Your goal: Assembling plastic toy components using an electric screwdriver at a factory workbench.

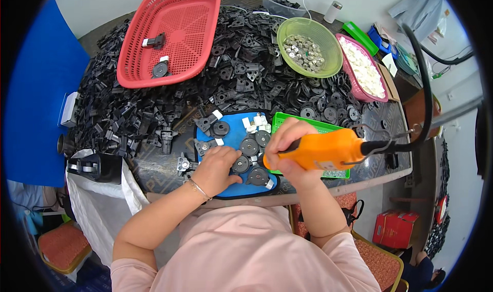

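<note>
In my right hand (290,156) is an orange electric screwdriver (333,147), gripped round its body and slanting left towards the parts on a blue mat (230,126). Its tip is hidden behind my fingers. My left hand (215,170) reaches onto the mat, thumb and forefinger closed about a black wheel (241,164). Close by lie other black wheels (249,147), some with white blocks attached. Small white plastic pieces (257,122) sit at the mat's upper right. Black brackets with metal plates (204,146) lie beside my left fingers.
Loose black brackets (241,61) heap across the table's back. A red basket (172,40) holds two assemblies. Metal parts fill a green-yellow basket (328,38); white pieces fill a pink basket (359,69). A green tray (308,122) stands by my right hand, near the screwdriver's black cable (422,107).
</note>
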`<act>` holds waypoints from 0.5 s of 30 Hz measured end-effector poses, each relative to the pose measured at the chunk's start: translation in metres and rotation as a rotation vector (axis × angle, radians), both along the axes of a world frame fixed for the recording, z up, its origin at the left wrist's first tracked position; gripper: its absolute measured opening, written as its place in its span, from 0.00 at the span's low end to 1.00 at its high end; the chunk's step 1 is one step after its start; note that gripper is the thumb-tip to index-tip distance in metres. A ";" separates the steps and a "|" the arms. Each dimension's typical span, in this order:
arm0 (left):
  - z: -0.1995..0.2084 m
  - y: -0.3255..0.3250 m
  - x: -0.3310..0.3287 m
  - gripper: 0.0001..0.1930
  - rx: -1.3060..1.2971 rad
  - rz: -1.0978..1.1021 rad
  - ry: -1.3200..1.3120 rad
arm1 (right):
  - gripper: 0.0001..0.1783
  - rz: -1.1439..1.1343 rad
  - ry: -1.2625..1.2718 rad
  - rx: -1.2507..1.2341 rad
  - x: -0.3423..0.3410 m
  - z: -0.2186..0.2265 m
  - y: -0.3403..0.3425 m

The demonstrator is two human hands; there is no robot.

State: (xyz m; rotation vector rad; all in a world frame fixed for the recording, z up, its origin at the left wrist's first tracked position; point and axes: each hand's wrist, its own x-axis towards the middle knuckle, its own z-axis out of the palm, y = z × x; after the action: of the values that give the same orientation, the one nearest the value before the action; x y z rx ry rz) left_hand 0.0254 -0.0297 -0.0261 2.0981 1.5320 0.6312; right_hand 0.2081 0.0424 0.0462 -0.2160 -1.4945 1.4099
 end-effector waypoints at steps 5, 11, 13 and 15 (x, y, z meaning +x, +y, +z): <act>-0.001 0.001 0.000 0.30 0.000 -0.023 -0.015 | 0.14 -0.002 -0.088 0.040 -0.014 -0.009 0.002; 0.000 0.000 -0.001 0.30 0.011 -0.015 -0.018 | 0.13 0.019 -0.104 0.008 -0.017 -0.016 0.002; 0.001 0.001 -0.001 0.30 0.004 -0.013 -0.014 | 0.12 0.030 -0.109 0.005 -0.018 -0.017 0.002; 0.000 0.000 -0.001 0.29 0.019 -0.009 -0.016 | 0.12 0.037 -0.087 0.046 -0.024 -0.021 0.002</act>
State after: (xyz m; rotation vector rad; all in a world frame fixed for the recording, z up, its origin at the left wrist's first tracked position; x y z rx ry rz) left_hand 0.0249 -0.0296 -0.0265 2.1075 1.5121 0.6600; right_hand 0.1839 0.0443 0.0257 -0.2249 -1.6081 1.4087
